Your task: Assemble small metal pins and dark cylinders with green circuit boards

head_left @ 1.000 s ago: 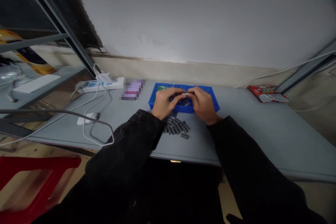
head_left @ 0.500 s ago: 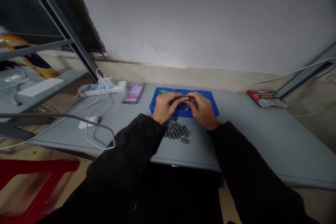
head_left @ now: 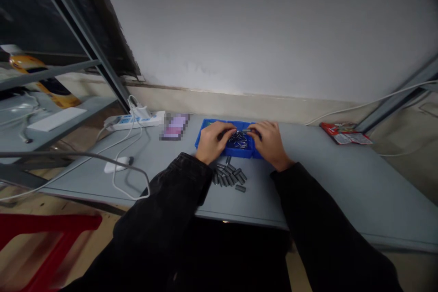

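Over a blue divided tray (head_left: 236,153), my right hand (head_left: 272,143) pinches a small grey cylinder (head_left: 245,131) between thumb and fingertips, its free end pointing left. Facing it, my left hand (head_left: 212,141) has thumb and fingers pinched together; whatever they hold is too small to make out. The tray's middle compartment contains small shiny metal pins (head_left: 241,144). Something green shows in the left compartment, partly behind my left hand, while my right hand covers much of the right one. Several grey cylinders (head_left: 227,174) lie heaped before the tray, and a single cylinder (head_left: 240,188) rests nearer the edge.
At the table's back left are a power strip (head_left: 137,120) with cables, a white plug (head_left: 117,164) and a blurred-out phone-like object (head_left: 175,127). A red packet (head_left: 344,133) lies back right. A red stool (head_left: 51,223) and a shelf with a bottle (head_left: 56,86) stand left.
My hands have drawn apart. The small cylinder that was between both hands' fingertips is now at my right fingertips, and more of the pins shows. The view has shifted slightly.
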Available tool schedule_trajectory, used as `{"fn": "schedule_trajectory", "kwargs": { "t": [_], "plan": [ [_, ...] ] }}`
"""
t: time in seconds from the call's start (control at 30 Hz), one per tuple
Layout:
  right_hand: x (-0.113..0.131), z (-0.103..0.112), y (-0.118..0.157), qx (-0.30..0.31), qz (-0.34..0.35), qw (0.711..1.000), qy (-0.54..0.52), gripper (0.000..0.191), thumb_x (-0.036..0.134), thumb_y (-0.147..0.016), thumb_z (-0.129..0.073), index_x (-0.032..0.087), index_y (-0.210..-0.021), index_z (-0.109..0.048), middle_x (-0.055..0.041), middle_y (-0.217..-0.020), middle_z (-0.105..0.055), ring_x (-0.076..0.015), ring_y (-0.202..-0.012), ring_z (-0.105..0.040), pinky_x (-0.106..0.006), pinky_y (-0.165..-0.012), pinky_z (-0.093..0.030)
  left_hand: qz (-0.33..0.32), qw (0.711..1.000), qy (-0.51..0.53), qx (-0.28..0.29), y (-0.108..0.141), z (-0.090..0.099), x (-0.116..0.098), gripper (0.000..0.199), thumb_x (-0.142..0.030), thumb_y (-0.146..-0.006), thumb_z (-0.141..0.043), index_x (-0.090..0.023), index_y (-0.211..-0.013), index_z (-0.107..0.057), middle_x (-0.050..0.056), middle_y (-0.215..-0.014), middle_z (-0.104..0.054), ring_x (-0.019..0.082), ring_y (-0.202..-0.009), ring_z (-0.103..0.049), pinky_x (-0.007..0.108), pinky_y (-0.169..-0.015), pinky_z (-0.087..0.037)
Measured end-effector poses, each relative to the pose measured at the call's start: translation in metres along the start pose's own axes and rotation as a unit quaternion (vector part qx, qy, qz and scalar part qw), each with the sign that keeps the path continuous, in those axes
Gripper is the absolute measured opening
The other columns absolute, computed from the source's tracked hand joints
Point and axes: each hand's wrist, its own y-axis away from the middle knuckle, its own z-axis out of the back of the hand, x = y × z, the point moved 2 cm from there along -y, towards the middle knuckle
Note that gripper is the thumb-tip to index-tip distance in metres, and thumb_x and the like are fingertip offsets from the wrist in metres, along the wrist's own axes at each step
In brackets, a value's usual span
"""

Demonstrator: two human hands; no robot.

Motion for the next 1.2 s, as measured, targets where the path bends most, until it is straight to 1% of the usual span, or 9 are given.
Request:
{"fn": "schedule_trajectory", "kwargs": {
  "t": [0.2,0.33,0.47,0.6,0.67,0.73,0.8,0.93,1.2],
  "plan": [
    [-0.029,-0.001,0.009,-0.023,-0.109,0.991,0.079,0.013,0.027,-0.092,-0.059,0.021,-0.089,-0.069,-0.0060,-0.082,-0.071,-0.0268,-0.086,-0.058,-0.044,-0.084,-0.030,-0.014,0.999,-0.009,0.044,0.002,-0.003,0.001,0.013,-0.026,-0.095,-0.062,-0.017,-0.099,-0.071,0.005,-0.093,-0.073,0.013,-0.082,-0.066,0.029,-0.079,-0.054],
    [-0.042,0.005,0.014,-0.047,-0.152,0.981,0.113,0.017,0.031,-0.090,-0.060,0.019,-0.084,-0.070,-0.0076,-0.070,-0.067,-0.0304,-0.085,-0.055,-0.053,-0.089,-0.026,-0.024,0.998,-0.011,0.063,0.002,-0.003,0.001,0.015,-0.027,-0.096,-0.061,-0.016,-0.099,-0.071,0.005,-0.093,-0.073,0.014,-0.083,-0.065,0.031,-0.081,-0.052],
    [-0.021,0.015,0.006,-0.086,-0.075,0.992,0.047,0.020,0.032,-0.094,-0.057,0.019,-0.102,-0.069,-0.0090,-0.086,-0.071,-0.0282,-0.089,-0.058,-0.050,-0.091,-0.033,-0.021,0.998,-0.006,0.051,0.001,-0.004,0.000,0.015,-0.028,-0.096,-0.061,-0.017,-0.098,-0.071,0.004,-0.092,-0.073,0.013,-0.080,-0.064,0.028,-0.079,-0.051],
    [0.026,0.014,0.003,0.017,0.112,0.993,-0.027,0.018,0.024,-0.097,-0.053,0.021,-0.099,-0.070,-0.0049,-0.092,-0.071,-0.0204,-0.084,-0.059,-0.037,-0.081,-0.042,0.003,0.999,-0.033,0.001,0.001,-0.002,0.001,0.013,-0.028,-0.095,-0.063,-0.017,-0.095,-0.071,0.003,-0.090,-0.074,0.014,-0.081,-0.065,0.030,-0.081,-0.050],
    [0.047,0.011,0.006,0.052,0.173,0.983,0.013,0.017,0.020,-0.094,-0.056,0.024,-0.097,-0.072,-0.0046,-0.099,-0.069,-0.0228,-0.093,-0.056,-0.040,-0.085,-0.041,0.016,0.999,-0.048,-0.018,0.001,-0.001,0.002,0.012,-0.027,-0.094,-0.063,-0.018,-0.093,-0.071,0.003,-0.089,-0.074,0.015,-0.080,-0.065,0.031,-0.082,-0.049],
    [0.061,0.008,0.010,0.079,0.209,0.973,0.055,0.018,0.018,-0.088,-0.062,0.027,-0.098,-0.074,-0.0064,-0.125,-0.062,-0.0304,-0.114,-0.049,-0.049,-0.095,-0.037,0.022,0.998,-0.050,-0.029,0.001,-0.001,0.003,0.011,-0.025,-0.094,-0.062,-0.018,-0.093,-0.071,0.003,-0.089,-0.074,0.015,-0.081,-0.066,0.032,-0.084,-0.049],
    [0.069,0.006,0.013,0.114,0.221,0.966,0.078,0.021,0.017,-0.085,-0.065,0.028,-0.100,-0.075,-0.0078,-0.140,-0.052,-0.0352,-0.126,-0.040,-0.056,-0.101,-0.032,0.027,0.997,-0.049,-0.044,0.000,0.000,0.004,0.011,-0.025,-0.095,-0.062,-0.018,-0.093,-0.070,0.002,-0.090,-0.074,0.015,-0.082,-0.066,0.032,-0.085,-0.048],
    [0.068,0.003,0.017,0.167,0.213,0.958,0.098,0.020,0.017,-0.083,-0.067,0.024,-0.100,-0.075,-0.0096,-0.150,-0.040,-0.0382,-0.135,-0.030,-0.059,-0.106,-0.028,0.045,0.996,-0.051,-0.065,0.000,0.001,0.005,0.011,-0.026,-0.094,-0.063,-0.018,-0.092,-0.070,0.001,-0.089,-0.073,0.014,-0.079,-0.065,0.031,-0.082,-0.048],
    [0.065,-0.014,0.023,0.181,0.236,0.948,0.114,0.011,0.019,-0.087,-0.067,0.025,-0.089,-0.076,-0.0106,-0.131,-0.054,-0.0362,-0.130,-0.034,-0.058,-0.105,-0.032,0.031,0.999,-0.028,-0.022,0.003,-0.005,0.002,0.014,-0.029,-0.095,-0.061,-0.018,-0.093,-0.070,0.003,-0.089,-0.073,0.015,-0.081,-0.064,0.032,-0.083,-0.048]
  ]
}}
